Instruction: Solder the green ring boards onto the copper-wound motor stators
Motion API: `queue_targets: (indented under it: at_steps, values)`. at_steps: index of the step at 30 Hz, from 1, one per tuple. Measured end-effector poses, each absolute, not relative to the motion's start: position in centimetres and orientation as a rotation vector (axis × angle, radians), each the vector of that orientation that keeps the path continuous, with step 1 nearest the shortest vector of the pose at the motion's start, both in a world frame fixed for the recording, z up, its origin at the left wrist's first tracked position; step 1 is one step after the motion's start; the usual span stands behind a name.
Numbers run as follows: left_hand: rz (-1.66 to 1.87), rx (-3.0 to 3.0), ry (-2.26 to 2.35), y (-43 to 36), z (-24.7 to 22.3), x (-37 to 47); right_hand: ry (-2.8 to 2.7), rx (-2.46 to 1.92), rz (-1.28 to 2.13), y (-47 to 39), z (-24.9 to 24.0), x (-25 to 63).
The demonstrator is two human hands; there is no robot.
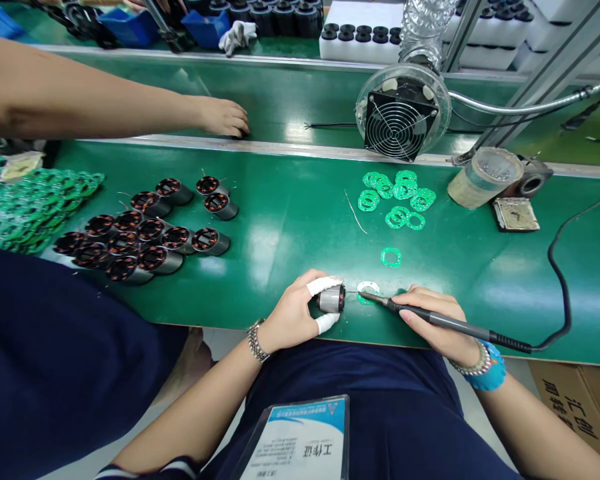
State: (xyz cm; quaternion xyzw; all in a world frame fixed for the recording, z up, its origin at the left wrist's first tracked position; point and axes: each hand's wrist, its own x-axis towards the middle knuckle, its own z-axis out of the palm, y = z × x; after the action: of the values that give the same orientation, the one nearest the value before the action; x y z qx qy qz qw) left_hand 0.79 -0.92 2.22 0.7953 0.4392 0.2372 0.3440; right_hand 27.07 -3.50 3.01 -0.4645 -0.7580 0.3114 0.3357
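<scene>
My left hand, with white wraps on its thumb and a finger, holds a grey motor stator lying on its side near the table's front edge. A thin wire runs from the stator toward a green ring-shaped circuit board just to its right. In my right hand is a soldering iron, gripped like a pen. Its tip is at the ring board, though whether it touches the wire I cannot tell. Another single ring board lies flat just beyond.
Several stators stand to the left beside piled green boards. Loose ring boards lie ahead, below a fan. A tub and a sponge holder stand at right. A co-worker's arm reaches in from the left.
</scene>
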Motion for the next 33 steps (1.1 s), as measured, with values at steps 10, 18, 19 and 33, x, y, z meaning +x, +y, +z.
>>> queue_targets:
  at_steps: [10, 18, 19, 33]
  values:
    - [0.614, 2.078, 1.163, -1.0, 2.1, 0.9, -1.909, -1.162, 0.835, -3.7, 2.9, 27.3]
    - [0.612, 2.080, 1.158, -1.0, 2.0, 0.9, -1.890, -1.182, 0.781, -3.6, 3.1, 27.1]
    - [0.614, 2.080, 1.158, -1.0, 2.0, 0.8, -1.891, -1.190, 0.775, -3.6, 3.0, 27.1]
    - [0.645, 2.034, 1.168, -1.0, 2.4, 0.9, -2.195, -0.993, 0.588, -2.9, 1.6, 26.7]
